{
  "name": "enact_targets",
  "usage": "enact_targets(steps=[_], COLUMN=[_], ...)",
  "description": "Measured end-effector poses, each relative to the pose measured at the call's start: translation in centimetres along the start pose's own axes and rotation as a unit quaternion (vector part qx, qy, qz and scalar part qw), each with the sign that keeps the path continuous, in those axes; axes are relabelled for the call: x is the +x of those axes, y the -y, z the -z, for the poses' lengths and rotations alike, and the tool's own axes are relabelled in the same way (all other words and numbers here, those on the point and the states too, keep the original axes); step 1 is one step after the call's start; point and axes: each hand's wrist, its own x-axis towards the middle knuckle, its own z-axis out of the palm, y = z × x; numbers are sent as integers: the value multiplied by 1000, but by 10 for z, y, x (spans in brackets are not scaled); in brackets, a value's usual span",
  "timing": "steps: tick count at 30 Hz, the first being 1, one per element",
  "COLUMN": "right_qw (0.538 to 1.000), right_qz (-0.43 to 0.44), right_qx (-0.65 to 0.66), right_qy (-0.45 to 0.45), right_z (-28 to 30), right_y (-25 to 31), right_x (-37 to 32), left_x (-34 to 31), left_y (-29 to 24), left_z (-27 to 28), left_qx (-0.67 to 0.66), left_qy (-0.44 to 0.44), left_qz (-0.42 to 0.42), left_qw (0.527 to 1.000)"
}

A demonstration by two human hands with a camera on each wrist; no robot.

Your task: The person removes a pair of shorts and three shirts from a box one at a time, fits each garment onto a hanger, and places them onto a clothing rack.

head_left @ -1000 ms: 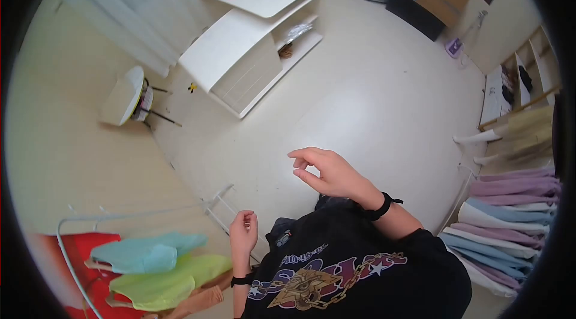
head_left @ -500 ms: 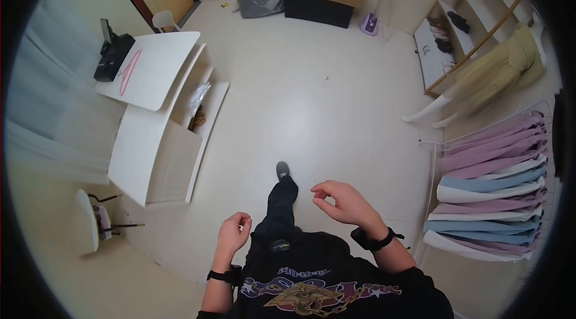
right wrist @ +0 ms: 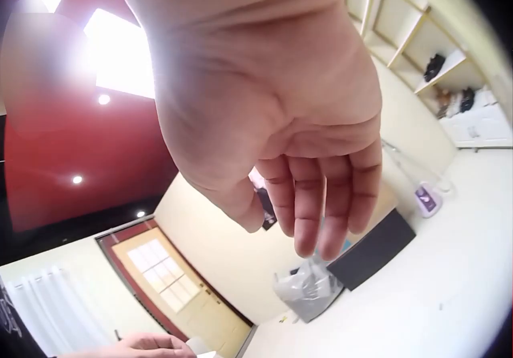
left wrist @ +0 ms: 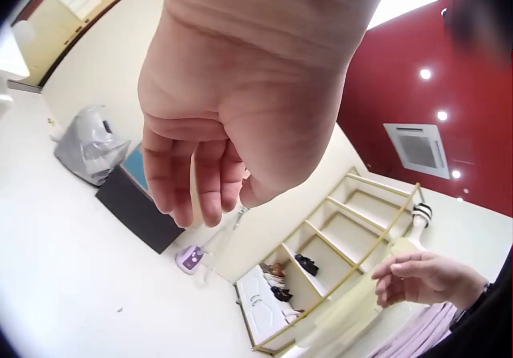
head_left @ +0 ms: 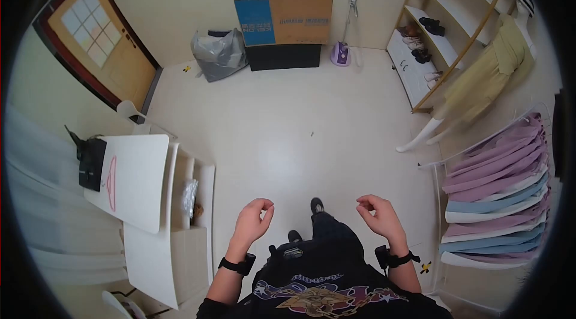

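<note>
Both hands hang in front of the body over the pale floor, holding nothing. My left hand (head_left: pixel 252 220) has loosely bent fingers, and in the left wrist view its palm (left wrist: pixel 240 110) shows bare. The right hand (head_left: pixel 380 218) is held at about the same height with relaxed fingers; the right wrist view shows its bare palm (right wrist: pixel 280 102) too. Nearest the left hand is the white counter (head_left: pixel 150 259). To the right of the right hand stands a rack of purple, white and blue clothes (head_left: pixel 498 193).
A cardboard box (head_left: pixel 300 13) stands on a black base at the far wall, between a grey plastic bag (head_left: pixel 219 55) and a purple garment steamer (head_left: pixel 341 54). A mannequin (head_left: pixel 486 79) and shelves with shoes (head_left: pixel 420 43) are at right. A pink hanger (head_left: pixel 111 182) lies on the counter.
The view has swung to the right and now faces the far wall, with the door at left. The feet have stepped on. The hands are further apart and remain free of any object.
</note>
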Motion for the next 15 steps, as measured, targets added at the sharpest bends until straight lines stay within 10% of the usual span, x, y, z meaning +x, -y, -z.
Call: enact_targets(steps=[8,15], right_qw=[996,992], right_qz=[-30,122], right_qx=[57,1], right_qy=[-61,29], right_z=[24,61], right_y=[-40,48], right_x=[220,459], left_x=[216,361], left_y=[8,-19], left_z=[4,52], left_qx=[49,24], left_qy=[25,-19], left_qz=[-3,87], left_qw=[998,996])
